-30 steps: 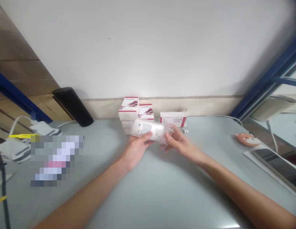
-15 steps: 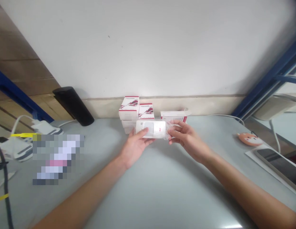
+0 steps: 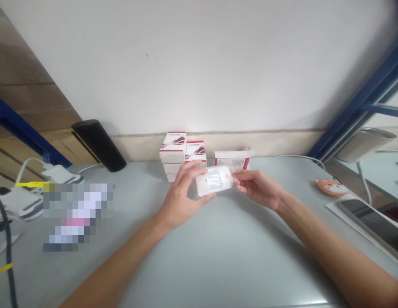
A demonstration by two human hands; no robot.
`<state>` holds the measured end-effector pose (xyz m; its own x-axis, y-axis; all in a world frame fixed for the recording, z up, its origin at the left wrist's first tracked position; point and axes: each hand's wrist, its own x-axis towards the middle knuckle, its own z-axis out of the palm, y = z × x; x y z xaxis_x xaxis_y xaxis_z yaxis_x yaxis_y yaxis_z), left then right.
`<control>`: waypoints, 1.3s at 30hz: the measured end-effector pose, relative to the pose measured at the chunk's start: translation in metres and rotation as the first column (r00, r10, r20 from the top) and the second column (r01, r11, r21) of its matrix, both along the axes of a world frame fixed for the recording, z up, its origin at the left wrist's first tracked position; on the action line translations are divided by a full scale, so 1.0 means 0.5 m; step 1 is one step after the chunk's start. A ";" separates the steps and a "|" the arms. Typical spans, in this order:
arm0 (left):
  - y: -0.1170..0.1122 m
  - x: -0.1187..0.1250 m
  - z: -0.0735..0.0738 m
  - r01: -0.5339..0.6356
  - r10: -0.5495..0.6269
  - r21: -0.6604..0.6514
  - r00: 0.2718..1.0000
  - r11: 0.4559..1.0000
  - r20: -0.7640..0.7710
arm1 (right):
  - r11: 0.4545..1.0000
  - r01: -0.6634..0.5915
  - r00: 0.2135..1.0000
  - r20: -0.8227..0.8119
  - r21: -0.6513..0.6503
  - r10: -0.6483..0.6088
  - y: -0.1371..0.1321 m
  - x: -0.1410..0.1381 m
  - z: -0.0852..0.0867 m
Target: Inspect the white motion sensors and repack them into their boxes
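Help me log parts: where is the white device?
In the head view, the white device is just right of centre, held by the left hand with the right hand at its right end, in front of the boxes.

The white device (image 3: 216,179), oblong and round-edged in clear wrap (image 3: 194,191), is held at both ends, just off the view's centre toward five o'clock, lying roughly from eight to two o'clock, its pale grey window (image 3: 214,182) facing up and a red mark (image 3: 227,175) toward two o'clock.
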<state>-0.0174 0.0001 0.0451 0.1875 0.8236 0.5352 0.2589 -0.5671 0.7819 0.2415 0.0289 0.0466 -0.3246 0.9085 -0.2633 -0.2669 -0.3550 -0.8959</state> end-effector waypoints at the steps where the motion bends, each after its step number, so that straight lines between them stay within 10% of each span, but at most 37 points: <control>1: 0.002 -0.002 -0.002 -0.020 0.021 0.018 0.999 1.000 -0.041 | 1.000 -0.007 1.000 0.017 0.019 0.006 -0.001 0.000 0.001; 9: 0.017 -0.005 -0.006 -0.069 0.066 -0.377 0.998 0.923 -0.022 | 0.946 -0.079 0.960 0.281 0.314 -0.013 -0.002 0.003 -0.006; 14: 0.019 -0.010 -0.005 0.209 -0.098 -0.763 0.977 0.611 0.188 | 0.899 -0.148 0.875 0.478 0.413 -0.076 -0.002 -0.005 -0.019; 18: 0.023 -0.021 -0.005 0.436 -0.059 -0.825 0.893 0.360 0.447 | 0.870 -0.196 0.837 0.539 0.453 -0.092 -0.009 -0.013 -0.016; 27: -0.009 -0.008 0.023 0.600 -0.273 -0.659 0.797 0.453 0.538 | 0.953 0.012 0.924 0.362 0.304 -0.127 -0.007 -0.027 -0.021; 34: -0.012 0.014 -0.011 0.351 -0.273 -0.551 0.936 0.757 0.221 | 0.955 0.075 0.903 0.386 0.286 -0.186 -0.007 -0.028 -0.022; 39: 0.003 0.007 -0.002 0.454 -0.143 -0.660 0.871 0.599 0.469 | 0.895 -0.008 0.834 0.496 0.446 -0.240 -0.020 -0.029 -0.005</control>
